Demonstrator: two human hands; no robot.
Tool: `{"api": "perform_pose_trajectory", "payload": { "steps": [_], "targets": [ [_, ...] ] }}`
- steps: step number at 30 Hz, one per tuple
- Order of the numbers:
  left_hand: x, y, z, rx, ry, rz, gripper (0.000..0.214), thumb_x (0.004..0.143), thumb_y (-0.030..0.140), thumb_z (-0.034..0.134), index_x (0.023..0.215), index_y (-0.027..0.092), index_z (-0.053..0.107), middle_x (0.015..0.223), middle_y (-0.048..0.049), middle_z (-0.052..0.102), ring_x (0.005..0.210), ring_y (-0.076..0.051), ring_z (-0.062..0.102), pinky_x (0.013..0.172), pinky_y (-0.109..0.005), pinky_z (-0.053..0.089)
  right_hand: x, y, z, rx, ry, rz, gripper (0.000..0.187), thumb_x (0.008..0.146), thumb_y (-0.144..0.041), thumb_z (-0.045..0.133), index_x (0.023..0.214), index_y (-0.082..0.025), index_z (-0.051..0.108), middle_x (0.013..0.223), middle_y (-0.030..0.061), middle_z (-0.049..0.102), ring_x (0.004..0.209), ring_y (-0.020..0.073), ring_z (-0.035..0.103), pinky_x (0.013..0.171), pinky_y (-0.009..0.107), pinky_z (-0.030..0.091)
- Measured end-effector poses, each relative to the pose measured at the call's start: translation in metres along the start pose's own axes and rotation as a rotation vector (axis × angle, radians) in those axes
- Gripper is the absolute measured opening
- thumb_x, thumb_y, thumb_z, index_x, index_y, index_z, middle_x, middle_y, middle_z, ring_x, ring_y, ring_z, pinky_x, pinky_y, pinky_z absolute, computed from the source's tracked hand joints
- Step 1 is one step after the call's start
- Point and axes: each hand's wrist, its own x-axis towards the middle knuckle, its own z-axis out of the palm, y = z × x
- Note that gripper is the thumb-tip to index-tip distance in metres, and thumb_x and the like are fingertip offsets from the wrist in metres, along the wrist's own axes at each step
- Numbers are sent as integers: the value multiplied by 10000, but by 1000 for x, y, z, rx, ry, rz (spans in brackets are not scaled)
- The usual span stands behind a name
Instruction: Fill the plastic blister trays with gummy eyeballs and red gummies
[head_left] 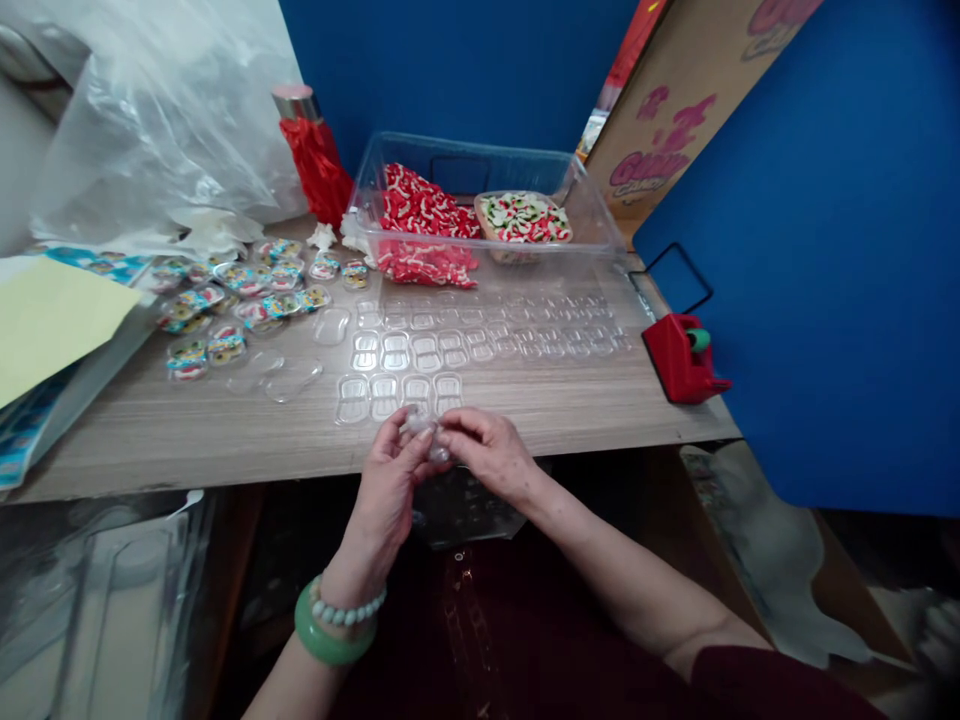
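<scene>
- Table [570, 410]: wood-grain, spans mid-frame; everything below sits on or over it.
- See-through bin [589, 220]: upper middle, holds red-and-white candy [427, 205] and a filled tub [525, 220]. Looks rigid; rim is the likely grip.
- Rows of moulded trays [395, 350]: centre to right of centre, flat on the table. Likely very light, thin, slippery; pinch by edges, pressing the middle may dent them.
- Filled packs [240, 280]: left of centre, loosely heaped. Probably light, a bit firmer than the bare trays; grip at the sides.
- Left hand [386, 480]: lower middle, pinching the plastic piece between thumb and fingers; bangle and beads on wrist.
- Right hand [491, 455]: just beside it, fingertips meeting at the same piece, thumb side in; exact grip partly hidden.
- Plastic piece [439, 453]: centre, just below the nearest tray row, between both hands. See-through, shape unclear behind fingers. Likely near weightless, springy, slick, easily creased; best held lightly by the rim, two-handed.
</scene>
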Motion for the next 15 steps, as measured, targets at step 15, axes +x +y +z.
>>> {"api": "perform_pose_trajectory", "payload": {
  "steps": [15],
  "targets": [
    [8,-13,29,68,-65,-34,546,683,316,847,1148,207,584,925,-18,685,667,-168,694,590,-302,577,-4,0,-41,710,81,331,205,627,-235,780,814,-185,713,660,-52,625,565,70,498,595,235,427]
  ]
}}
